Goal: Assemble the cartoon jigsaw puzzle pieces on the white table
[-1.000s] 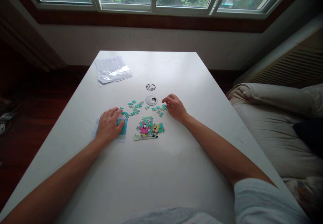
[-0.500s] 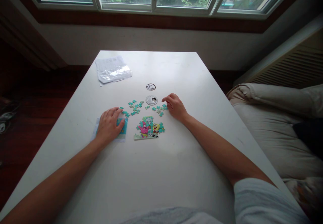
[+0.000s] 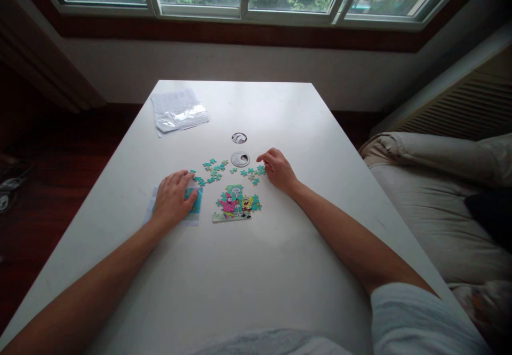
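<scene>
A partly joined jigsaw puzzle (image 3: 238, 204) with pink, yellow and pale green cartoon figures lies flat between my hands. My left hand (image 3: 172, 197) rests open over a blue picture sheet in clear plastic (image 3: 194, 205), covering much of it. Its fingertips are beside loose teal puzzle pieces (image 3: 199, 181). Several more pieces (image 3: 215, 174) are scattered above the joined part. On the right, my right hand (image 3: 277, 168) rests on the table, index finger reaching forward and the other fingers loosely bent. Nothing shows in it. A small group of pieces (image 3: 251, 172) lies just left of it.
Two round fittings are in the white table (image 3: 280, 275): a grey cover with a hole (image 3: 240, 159) and an opening (image 3: 239, 138) behind it. Clear plastic and papers (image 3: 180, 110) lie at the far left. A beige sofa (image 3: 416, 195) stands to the right.
</scene>
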Motion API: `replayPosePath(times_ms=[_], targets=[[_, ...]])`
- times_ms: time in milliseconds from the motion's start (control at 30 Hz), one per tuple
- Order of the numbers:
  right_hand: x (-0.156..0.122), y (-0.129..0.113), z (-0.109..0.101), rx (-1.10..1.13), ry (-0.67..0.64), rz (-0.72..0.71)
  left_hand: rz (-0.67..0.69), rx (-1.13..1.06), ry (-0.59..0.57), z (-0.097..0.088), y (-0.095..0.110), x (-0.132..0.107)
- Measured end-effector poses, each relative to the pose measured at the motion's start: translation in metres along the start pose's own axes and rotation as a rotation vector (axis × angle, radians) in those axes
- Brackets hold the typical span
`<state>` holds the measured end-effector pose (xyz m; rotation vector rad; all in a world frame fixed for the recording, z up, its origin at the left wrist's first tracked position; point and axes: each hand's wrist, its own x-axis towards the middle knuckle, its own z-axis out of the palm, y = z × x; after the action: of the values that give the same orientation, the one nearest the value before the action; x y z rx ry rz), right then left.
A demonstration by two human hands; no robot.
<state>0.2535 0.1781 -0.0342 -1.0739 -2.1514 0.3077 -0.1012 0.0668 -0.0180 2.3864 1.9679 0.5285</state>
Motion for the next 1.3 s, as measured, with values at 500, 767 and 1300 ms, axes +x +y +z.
replayPosePath(times_ms=[500, 767, 1300], targets=[[0.0, 0.0, 0.0, 0.017, -0.009, 0.001, 0.002, 0.009, -0.001, -0.001, 0.001, 0.0], [0.001, -0.006, -0.003, 0.009, -0.128, -0.141, 0.012, 0.029, -0.001, -0.003, 0.002, 0.0], [-0.003, -0.032, -0.001, -0.146, -0.256, -0.19, 0.015, 0.011, 0.002, -0.002, 0.001, 0.0]])
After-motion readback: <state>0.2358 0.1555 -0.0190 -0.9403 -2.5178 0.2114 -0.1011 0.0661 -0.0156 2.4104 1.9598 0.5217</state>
